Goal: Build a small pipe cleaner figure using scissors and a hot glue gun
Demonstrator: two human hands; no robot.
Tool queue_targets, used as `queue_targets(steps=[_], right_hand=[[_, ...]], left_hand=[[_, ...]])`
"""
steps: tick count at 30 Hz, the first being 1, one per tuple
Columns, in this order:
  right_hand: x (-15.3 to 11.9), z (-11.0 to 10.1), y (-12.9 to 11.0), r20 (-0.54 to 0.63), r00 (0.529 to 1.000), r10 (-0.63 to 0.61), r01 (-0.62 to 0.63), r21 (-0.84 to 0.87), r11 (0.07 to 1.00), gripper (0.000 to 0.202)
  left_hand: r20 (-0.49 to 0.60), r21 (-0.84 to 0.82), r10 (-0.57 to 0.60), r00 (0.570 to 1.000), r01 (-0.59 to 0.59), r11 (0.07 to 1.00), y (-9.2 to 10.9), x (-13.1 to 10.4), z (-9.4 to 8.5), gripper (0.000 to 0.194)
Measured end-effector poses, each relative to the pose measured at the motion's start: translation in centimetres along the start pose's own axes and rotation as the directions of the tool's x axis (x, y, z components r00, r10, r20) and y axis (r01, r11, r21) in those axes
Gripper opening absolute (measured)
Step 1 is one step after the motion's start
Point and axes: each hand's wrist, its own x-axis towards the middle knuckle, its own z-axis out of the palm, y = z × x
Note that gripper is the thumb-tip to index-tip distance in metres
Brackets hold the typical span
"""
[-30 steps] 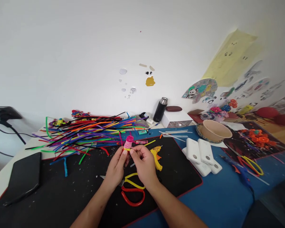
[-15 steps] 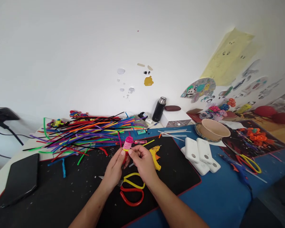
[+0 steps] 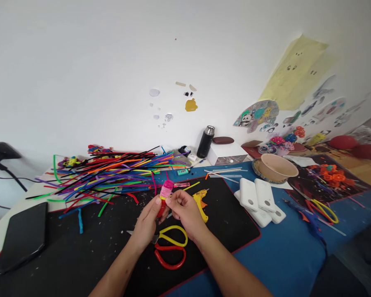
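Observation:
Between my hands stands a small upright roll of wound pipe cleaner (image 3: 166, 189), dark pink on top, light pink below, then yellow and red. My left hand (image 3: 147, 220) pinches its lower part between thumb and fingers. From the other side, the closed thumb and fingertips of my right hand (image 3: 187, 212) touch the yellow band; whether they grip a loose end there is too small to tell. Scissors (image 3: 170, 266) with yellow and red handles lie under my wrists. A yellow glue gun (image 3: 200, 202) rests just beyond my right hand.
A large heap of coloured pipe cleaners (image 3: 111, 173) spreads at the back left. At the left lies a black tablet-like slab (image 3: 26, 233). White power-bank-like blocks (image 3: 249, 194), a bowl (image 3: 278, 167), a black flask (image 3: 205, 142) and a blue glue gun (image 3: 312, 222) are to the right.
The roll tilts slightly and more of its red lower part shows. My fingers keep nearly the same place, while the whole view has shifted a little.

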Motion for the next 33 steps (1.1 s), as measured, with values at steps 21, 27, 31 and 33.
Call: queue_targets(steps=[21, 27, 31, 33], right_hand=[[0.0, -0.4, 0.8, 0.031, 1.000, 0.002, -0.006, 0.127, 0.992, 0.044], [0.0, -0.2, 0.9, 0.030, 0.999, -0.020, 0.016, 0.116, 0.993, 0.047], [-0.2, 0.0, 1.2, 0.038, 0.999, -0.029, 0.025, 0.110, 0.994, 0.048], [-0.3, 0.1, 1.3, 0.041, 0.998, -0.037, 0.033, 0.090, 0.995, 0.047]], left_hand=[[0.125, -0.150, -0.099, 0.987, 0.117, 0.982, 0.7, -0.1, 0.6, 0.052], [0.125, -0.049, -0.112, 0.986, 0.119, 0.992, 0.2, -0.2, -0.1, 0.043], [0.107, -0.053, -0.122, 0.987, 0.128, 0.990, 0.2, -0.2, -0.2, 0.046], [0.094, -0.074, -0.122, 0.988, 0.129, 0.989, 0.1, -0.2, -0.2, 0.047]])
